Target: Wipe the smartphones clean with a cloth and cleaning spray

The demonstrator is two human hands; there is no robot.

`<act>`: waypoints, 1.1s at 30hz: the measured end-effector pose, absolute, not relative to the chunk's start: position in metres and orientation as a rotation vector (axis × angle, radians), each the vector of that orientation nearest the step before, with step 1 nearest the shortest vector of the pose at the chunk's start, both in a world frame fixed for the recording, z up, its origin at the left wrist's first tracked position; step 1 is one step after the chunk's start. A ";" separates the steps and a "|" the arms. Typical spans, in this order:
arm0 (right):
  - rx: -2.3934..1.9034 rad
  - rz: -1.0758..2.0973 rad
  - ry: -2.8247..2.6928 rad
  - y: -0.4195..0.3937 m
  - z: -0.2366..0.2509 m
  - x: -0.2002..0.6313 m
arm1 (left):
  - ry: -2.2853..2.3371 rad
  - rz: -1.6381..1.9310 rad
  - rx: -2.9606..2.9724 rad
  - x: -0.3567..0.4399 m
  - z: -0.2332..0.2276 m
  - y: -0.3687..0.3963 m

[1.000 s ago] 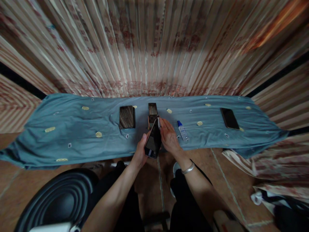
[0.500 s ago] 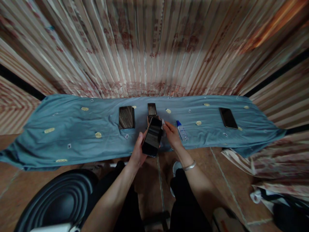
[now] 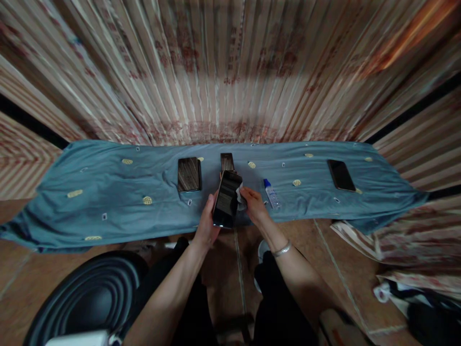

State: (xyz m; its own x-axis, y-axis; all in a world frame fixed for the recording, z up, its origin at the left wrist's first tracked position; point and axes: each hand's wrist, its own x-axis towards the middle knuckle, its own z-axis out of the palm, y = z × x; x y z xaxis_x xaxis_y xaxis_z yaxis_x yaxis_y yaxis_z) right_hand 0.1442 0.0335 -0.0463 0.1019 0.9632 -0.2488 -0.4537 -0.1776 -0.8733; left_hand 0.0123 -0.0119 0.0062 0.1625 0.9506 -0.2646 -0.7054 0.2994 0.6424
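black glass of a phone [image 3: 226, 199] faces up at the person, tilted so its screen catches the light, held above the near edge of the blue cloth [image 3: 108, 192]. the left hand [image 3: 206, 223] is wrapped around its left side and lower end, fingers closed on it, which leaves the screen bare. the right hand [image 3: 254, 204] pinches a small white wipe [image 3: 239, 195] against the phone's right edge, fingers narrow around the wad, placed as if to rub the glass. just beyond the phone, a second phone [image 3: 226, 162] lies flat on the cloth, and a wider dark device [image 3: 189, 174] lies to its left, apart from it. a little clear bottle with a blue cap [image 3: 271, 193] lies on its side near the right hand, within easy reach. well off to the right another dark phone [image 3: 341, 175] rests alone on the cloth. behind it all hangs a striped curtain [image 3: 230, 72], and a dark round tub [image 3: 86, 298] sits by the person's left knee.
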 end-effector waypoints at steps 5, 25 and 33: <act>-1.084 1.489 -0.720 0.027 -0.048 0.139 | 0.728 1.274 0.440 0.008 0.003 -0.008; -1.085 1.723 -0.820 -0.005 -0.047 0.117 | 0.808 1.386 0.352 -0.012 0.007 0.005; -1.030 1.873 -0.957 -0.021 -0.046 0.110 | 0.838 1.368 0.381 -0.019 0.009 0.007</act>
